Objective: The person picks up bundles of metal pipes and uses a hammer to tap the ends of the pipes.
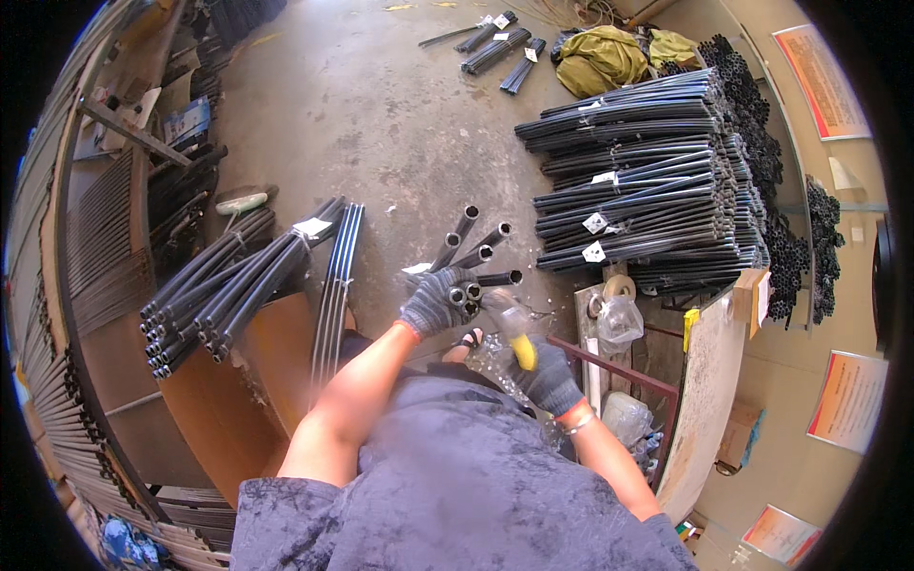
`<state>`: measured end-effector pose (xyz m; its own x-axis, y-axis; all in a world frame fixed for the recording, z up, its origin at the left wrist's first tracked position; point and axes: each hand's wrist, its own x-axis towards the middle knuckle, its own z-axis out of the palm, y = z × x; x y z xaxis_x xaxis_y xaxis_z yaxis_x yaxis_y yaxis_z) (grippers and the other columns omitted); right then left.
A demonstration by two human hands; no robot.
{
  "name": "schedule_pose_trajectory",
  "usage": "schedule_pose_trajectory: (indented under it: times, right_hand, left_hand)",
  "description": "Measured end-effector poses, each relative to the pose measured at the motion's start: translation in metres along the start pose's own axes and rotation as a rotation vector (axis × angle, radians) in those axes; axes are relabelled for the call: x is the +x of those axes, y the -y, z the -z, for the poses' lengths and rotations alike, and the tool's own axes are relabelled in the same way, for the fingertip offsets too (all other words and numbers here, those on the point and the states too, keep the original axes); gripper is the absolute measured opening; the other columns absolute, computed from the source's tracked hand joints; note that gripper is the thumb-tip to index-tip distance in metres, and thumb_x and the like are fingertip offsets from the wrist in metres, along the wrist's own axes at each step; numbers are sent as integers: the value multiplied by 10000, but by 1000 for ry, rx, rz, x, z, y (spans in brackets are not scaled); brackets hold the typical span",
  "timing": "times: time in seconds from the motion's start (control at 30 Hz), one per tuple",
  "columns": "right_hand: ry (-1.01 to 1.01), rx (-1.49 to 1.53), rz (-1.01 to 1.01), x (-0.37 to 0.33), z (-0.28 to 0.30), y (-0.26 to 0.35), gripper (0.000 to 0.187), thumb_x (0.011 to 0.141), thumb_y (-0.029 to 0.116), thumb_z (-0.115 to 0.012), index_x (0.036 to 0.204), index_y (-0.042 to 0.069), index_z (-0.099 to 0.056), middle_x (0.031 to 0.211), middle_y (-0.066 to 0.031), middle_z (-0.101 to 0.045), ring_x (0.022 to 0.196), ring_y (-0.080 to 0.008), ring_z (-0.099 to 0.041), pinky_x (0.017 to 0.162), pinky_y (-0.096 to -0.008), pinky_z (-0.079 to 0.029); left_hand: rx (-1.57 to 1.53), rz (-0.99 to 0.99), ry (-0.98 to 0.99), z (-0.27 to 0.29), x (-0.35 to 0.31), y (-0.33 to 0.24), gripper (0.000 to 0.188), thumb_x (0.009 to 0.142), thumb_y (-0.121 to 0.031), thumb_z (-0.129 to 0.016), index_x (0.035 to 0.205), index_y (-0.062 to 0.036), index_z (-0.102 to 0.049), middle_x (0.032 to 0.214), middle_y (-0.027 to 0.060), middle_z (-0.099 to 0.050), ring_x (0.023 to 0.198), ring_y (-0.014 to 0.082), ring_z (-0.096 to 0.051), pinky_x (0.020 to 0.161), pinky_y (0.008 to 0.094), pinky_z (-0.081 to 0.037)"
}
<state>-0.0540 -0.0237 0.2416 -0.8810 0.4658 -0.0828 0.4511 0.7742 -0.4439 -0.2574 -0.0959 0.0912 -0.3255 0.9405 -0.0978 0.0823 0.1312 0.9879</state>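
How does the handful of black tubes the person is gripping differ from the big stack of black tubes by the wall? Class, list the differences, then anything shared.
1. The gripped tubes are few; the stacked tubes are many.
2. The gripped tubes fan apart loosely from the gloved left hand; the stacked tubes lie in tied, tagged bundles.
3. The gripped tubes are raised off the floor; the stacked tubes rest piled in layers.
Shared: both are black, hollow and round.

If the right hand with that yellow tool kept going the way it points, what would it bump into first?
Most likely the open ends of the black tubes gripped by the left hand. The right hand aims its yellow-handled tool up toward them, though depth is hard to judge.
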Motion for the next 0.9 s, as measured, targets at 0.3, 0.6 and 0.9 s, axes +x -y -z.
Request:
schedule_pose_trajectory:
  times: [0.3, 0.6, 0.9]
  right_hand:
    - [-291, 798, -283, 17, 32, 34, 191, 814, 48, -681, 982, 49, -591, 828, -54, -590, 806, -154, -587, 698, -318, -487]
    - [-156, 604, -301, 43, 56, 46, 159, 800, 56, -700, 898, 39, -576, 763, -39, -586, 701, -103, -569, 611, -273, -478]
    - [-72, 371, -175, 44, 30, 28, 249, 778, 177, -769, 921, 25, -633, 777, -120, -667, 666, -221, -645, 595, -320, -489]
  left_hand:
    - [-180, -46, -62, -12, 2, 20, 358, 680, -238, -768, 951, -49, -628, 827, 150, -649, 769, 304, -626, 696, 360, -512]
    - [58, -38, -45, -3, 4, 8, 395, 651, -191, -767, 992, -69, -611, 921, 127, -651, 845, 283, -633, 767, 357, -511]
    - [287, -526, -101, -2, 9, 3, 373, 659, -167, -771, 981, -72, -610, 957, 111, -639, 862, 287, -621, 783, 358, -496]
